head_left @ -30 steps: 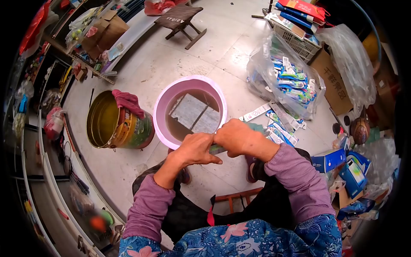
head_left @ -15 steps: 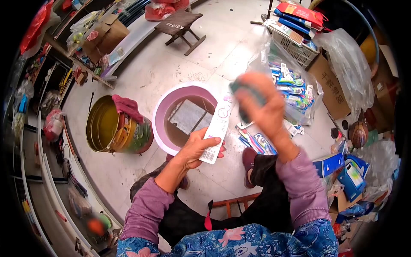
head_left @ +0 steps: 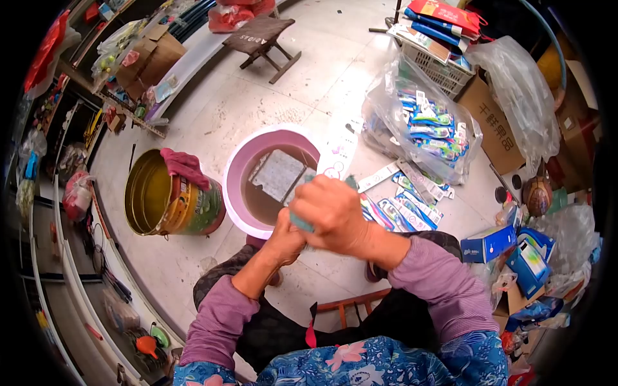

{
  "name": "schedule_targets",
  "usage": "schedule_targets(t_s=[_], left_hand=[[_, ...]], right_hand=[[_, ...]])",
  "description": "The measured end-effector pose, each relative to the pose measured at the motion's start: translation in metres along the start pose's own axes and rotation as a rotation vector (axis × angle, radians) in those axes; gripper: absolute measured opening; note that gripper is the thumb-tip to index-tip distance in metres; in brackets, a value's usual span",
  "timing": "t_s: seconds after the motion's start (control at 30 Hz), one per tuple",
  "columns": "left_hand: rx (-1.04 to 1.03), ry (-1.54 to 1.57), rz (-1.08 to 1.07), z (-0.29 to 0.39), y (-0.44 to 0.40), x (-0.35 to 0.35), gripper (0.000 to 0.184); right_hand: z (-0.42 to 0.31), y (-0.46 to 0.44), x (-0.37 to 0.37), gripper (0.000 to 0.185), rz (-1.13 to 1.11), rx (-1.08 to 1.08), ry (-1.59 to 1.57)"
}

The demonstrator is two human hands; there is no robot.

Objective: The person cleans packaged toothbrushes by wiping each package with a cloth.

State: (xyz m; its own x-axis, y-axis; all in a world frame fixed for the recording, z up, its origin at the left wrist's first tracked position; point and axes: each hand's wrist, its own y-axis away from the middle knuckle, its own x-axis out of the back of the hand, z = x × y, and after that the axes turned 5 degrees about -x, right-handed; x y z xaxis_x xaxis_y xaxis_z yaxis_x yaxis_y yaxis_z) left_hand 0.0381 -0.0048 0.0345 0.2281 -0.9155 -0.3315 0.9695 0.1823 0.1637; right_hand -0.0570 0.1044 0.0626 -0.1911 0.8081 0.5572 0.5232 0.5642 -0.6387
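We've 1 white pack [head_left: 338, 152], long axis fwd-right, by 1 basin rim [head_left: 233, 186]. R hand [head_left: 335, 212] fingers curl round 1 green cloth [head_left: 299, 220]; L hand [head_left: 282, 240] fingers, can't tell.

Right grip [head_left: 329, 209] conceals the lower end of the white package [head_left: 338, 154] and much of the green cloth [head_left: 300, 220]. Print on loose toothbrush packs [head_left: 404, 213]: illegible. Floral garment [head_left: 386, 360]: cropped by bottom edge.
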Motion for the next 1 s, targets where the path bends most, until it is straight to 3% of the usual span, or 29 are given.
schedule_targets(t_s=[0.03, 0.1, 0.2, 0.3, 0.33, 0.4, 0.43, 0.57, 0.7, 0.87, 0.9, 0.97, 1.0], left_hand=[[0.021, -0.002, -0.002, 0.003, 0.004, -0.002, 0.026], [0.162, 0.011, -0.235, 0.011, 0.003, -0.005, 0.025], [0.168, 0.002, -0.232, 0.013, 0.006, -0.01, 0.027], [0.122, 0.006, -0.181, 0.01, 0.004, -0.006, 0.031], [0.09, -0.033, -0.145, 0.007, 0.001, -0.003, 0.035], [0.055, -0.072, -0.103, 0.001, -0.002, 0.0, 0.039], [0.02, -0.173, -0.09, -0.003, 0.0, -0.001, 0.043], [-0.076, -0.384, -0.068, -0.01, 0.005, 0.004, 0.053], [-0.171, -0.401, 0.01, -0.003, 0.005, -0.001, 0.05], [-0.031, -0.165, 0.034, 0.003, 0.003, 0.006, 0.038], [-0.04, -0.163, 0.031, 0.002, 0.002, 0.006, 0.038], [-0.034, -0.193, 0.088, 0.001, 0.001, 0.006, 0.033], [-0.045, -0.187, 0.088, 0.001, 0.002, 0.007, 0.033]], right_hand=[[0.01, 0.001, -0.001, 0.016, 0.039, -0.03, 0.025], [0.036, -0.013, 0.013, 0.017, 0.071, -0.068, 0.189], [0.082, -0.028, 0.027, 0.012, 0.335, -0.241, 0.342], [0.101, -0.032, 0.045, 0.014, 0.48, -0.504, 0.392], [0.097, -0.033, 0.046, 0.014, 0.475, -0.495, 0.39], [0.081, -0.028, 0.05, 0.026, 0.221, -1.067, -0.368], [0.071, -0.025, 0.045, 0.033, 0.199, -1.098, -0.648], [0.051, -0.032, 0.047, 0.029, 0.174, -1.123, -0.893], [0.067, -0.029, 0.052, 0.028, 0.16, -1.167, -1.052], [0.069, -0.028, 0.052, 0.028, 0.267, -1.182, -1.099], [0.066, -0.029, 0.054, 0.028, 0.266, -1.173, -1.096], [0.06, -0.029, 0.056, 0.025, 0.459, -0.96, -0.923], [0.045, -0.029, 0.057, 0.022, 0.434, -0.911, -0.62]])
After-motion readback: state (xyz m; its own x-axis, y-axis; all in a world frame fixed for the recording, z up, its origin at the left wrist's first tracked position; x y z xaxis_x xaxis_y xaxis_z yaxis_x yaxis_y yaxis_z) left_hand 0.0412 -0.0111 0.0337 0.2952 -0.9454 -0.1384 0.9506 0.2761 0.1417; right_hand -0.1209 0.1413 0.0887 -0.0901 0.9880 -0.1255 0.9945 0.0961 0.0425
